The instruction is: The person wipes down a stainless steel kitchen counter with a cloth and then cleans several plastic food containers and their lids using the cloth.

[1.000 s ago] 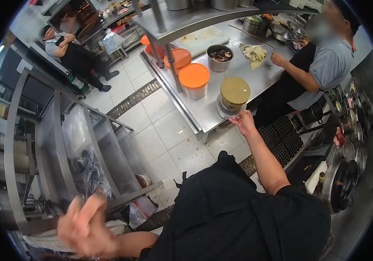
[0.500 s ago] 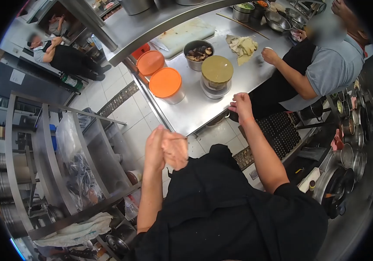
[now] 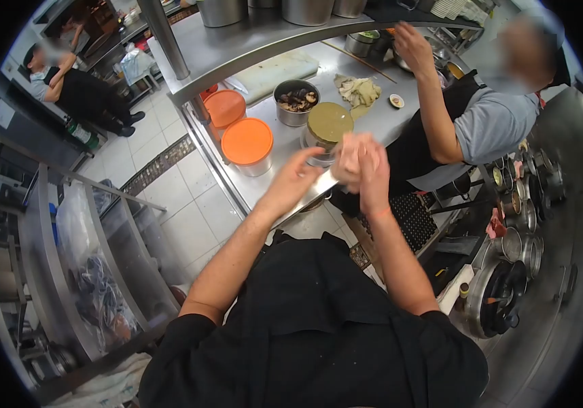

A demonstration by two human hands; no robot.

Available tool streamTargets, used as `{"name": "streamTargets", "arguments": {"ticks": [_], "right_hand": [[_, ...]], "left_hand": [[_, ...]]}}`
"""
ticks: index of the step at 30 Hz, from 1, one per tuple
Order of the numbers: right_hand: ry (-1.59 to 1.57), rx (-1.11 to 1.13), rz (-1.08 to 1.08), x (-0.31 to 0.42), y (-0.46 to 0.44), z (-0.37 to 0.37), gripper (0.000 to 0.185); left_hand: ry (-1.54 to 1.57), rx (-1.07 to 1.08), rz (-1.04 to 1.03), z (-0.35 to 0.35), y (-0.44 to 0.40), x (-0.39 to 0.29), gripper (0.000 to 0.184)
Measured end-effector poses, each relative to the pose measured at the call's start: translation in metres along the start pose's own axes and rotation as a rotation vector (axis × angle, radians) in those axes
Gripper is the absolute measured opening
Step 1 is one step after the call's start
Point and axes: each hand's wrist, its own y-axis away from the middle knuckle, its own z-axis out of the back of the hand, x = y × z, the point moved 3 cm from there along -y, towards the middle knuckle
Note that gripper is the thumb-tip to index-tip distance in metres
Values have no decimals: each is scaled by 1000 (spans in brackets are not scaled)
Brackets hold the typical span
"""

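Observation:
In the head view, my right hand [image 3: 374, 178] is raised over the table's near edge, its fingers curled around a soft-looking pale pink lump [image 3: 350, 162]. Motion blurs the lump, and I cannot make out its kind. Just to the left, my left hand [image 3: 293, 181] is empty, thumb and fingers apart, with its palm turned toward the right hand. Behind the hands stands a tub with an olive-coloured lid [image 3: 329, 122], its lower part partly hidden. Two tubs with orange lids [image 3: 247, 141] are beyond my left hand.
A metal pot [image 3: 296, 103] of dark pieces, a cutting board [image 3: 271, 76] and a crumpled yellowish cloth-like pile [image 3: 357, 94] lie on the steel table [image 3: 264, 190]. A co-worker [image 3: 502, 115] stands at the right. A wire-and-steel rack [image 3: 94, 251] is at my left.
The pink lump has passed from my left hand to my right. Both hands have come closer together over the table edge. The co-worker has raised an arm, and the view has shifted.

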Motion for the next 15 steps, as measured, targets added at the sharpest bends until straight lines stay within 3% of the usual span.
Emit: {"name": "streamTargets", "arguments": {"ticks": [3, 6, 9, 15], "right_hand": [[678, -56, 527, 22, -67, -6, 44], [984, 201, 413, -5, -128, -17, 58], [1147, 81, 287, -54, -137, -26, 72], [1018, 12, 236, -60, -136, -19, 72]], "left_hand": [[-215, -221, 27, 36, -46, 52, 79], [-805, -386, -112, 38, -79, 71, 96], [-881, -382, -58, 33, -115, 98, 116], [-845, -363, 74, 39, -135, 90, 124]]}}
